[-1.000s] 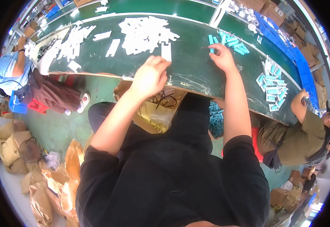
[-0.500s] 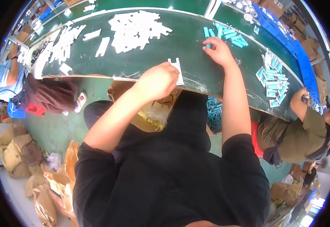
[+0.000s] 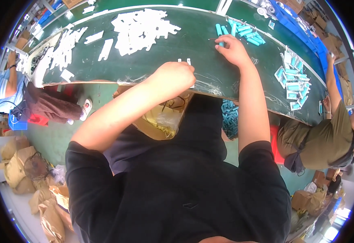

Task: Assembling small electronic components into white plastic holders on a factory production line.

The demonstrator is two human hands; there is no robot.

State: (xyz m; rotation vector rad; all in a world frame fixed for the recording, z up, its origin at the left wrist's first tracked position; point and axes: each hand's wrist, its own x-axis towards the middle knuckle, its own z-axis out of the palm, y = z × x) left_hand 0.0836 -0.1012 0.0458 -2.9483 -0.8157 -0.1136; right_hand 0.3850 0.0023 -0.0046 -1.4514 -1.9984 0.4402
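Observation:
At the near edge of the bench, my left hand [image 3: 176, 76] is closed on a white plastic piece [image 3: 188, 62]. Two prongs of the piece show beyond the knuckles; the hand covers most of the rest. Farther right, the fingers of my right hand [image 3: 232, 50] pinch a teal cylinder [image 3: 221, 43], which looks like a battery cell. A thin, wire-like tip sticks out leftward beside those fingers, too small to make out. Just beyond lies a loose group of teal cylinders [image 3: 244, 32].
White plastic pieces [image 3: 138, 30] are heaped on the green bench [image 3: 203, 44]. At right lie white pieces fitted with teal cylinders [image 3: 293, 87]. Below the bench are a cardboard box [image 3: 146, 126] and a container of teal cylinders [image 3: 229, 117]. Co-workers [image 3: 315, 137] sit at both sides.
My left hand has turned and shifted slightly, covering more of the white piece. My right hand stays by the teal cylinders. The co-worker at right has stretched an arm toward the blue bins.

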